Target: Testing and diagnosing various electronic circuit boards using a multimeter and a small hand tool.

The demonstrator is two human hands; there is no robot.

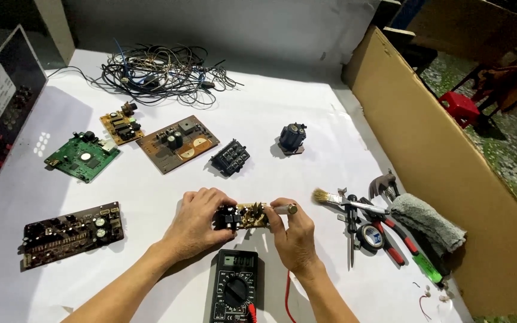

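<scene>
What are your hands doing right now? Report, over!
Left hand and right hand both gripping a small circuit board. Board held above the multimeter. Nothing between the hands; other boards and tools lie apart.

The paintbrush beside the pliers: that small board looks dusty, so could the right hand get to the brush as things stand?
Probably yes. The paintbrush lies on open white table just beyond the right hand, with nothing between them. But that hand already pinches a small metal-tipped tool against the small board, so it would need freeing first.
</scene>
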